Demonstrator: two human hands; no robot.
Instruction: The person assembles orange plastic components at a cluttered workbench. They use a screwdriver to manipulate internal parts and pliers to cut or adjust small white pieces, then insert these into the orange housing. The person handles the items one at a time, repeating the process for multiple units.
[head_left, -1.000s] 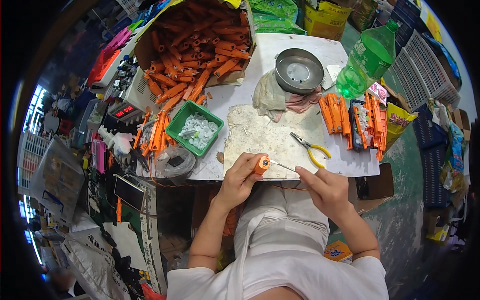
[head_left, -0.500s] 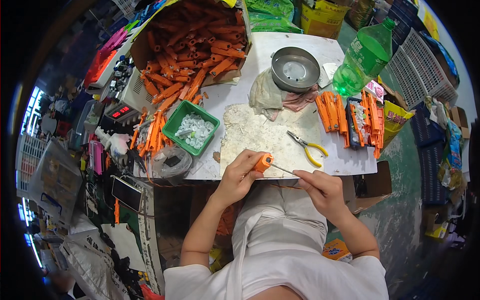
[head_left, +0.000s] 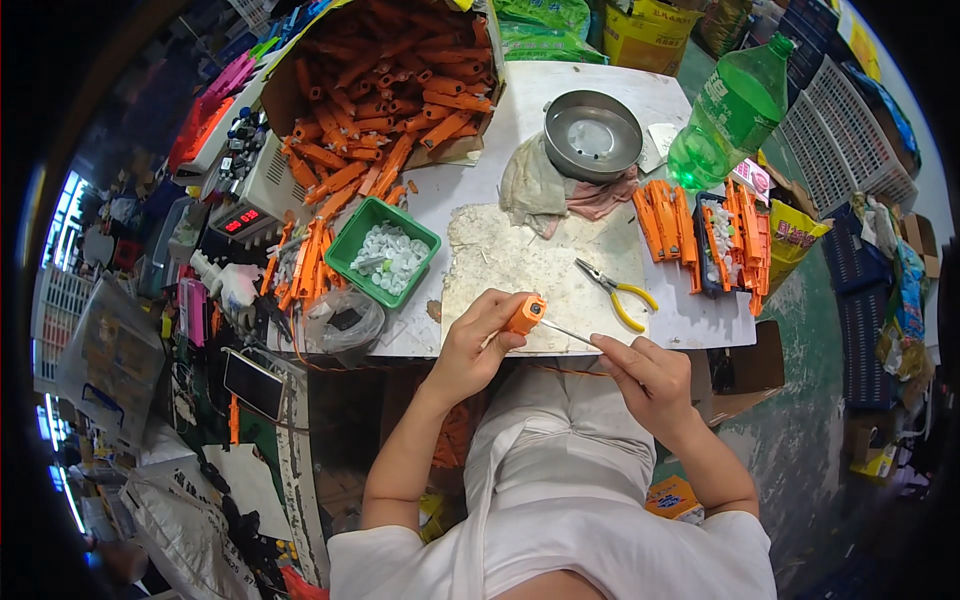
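My left hand (head_left: 474,345) is closed around an orange plastic part (head_left: 524,314), its dark-holed end turned toward my right hand. A thin metal tool (head_left: 568,332) is pinched in my right hand (head_left: 648,380), and its tip reaches to the near side of that end. Whether the tip is inside the part or only beside it, I cannot tell. Both hands are over the front edge of a worn pale board (head_left: 535,265). On the board, right of the part, lie pliers with yellow handles (head_left: 628,300), their jaws pointing away to the left.
A green tray (head_left: 369,280) of small translucent pieces stands on the left. Behind it, a box spills many orange parts (head_left: 385,115). A metal bowl (head_left: 593,137) sits on rags (head_left: 535,190) at the back, beside a green bottle (head_left: 728,115). More orange parts (head_left: 664,222) lie right.
My left hand and the orange part have shifted slightly up and to the left. The right hand has moved a little to the right, still gripping the thin tool.
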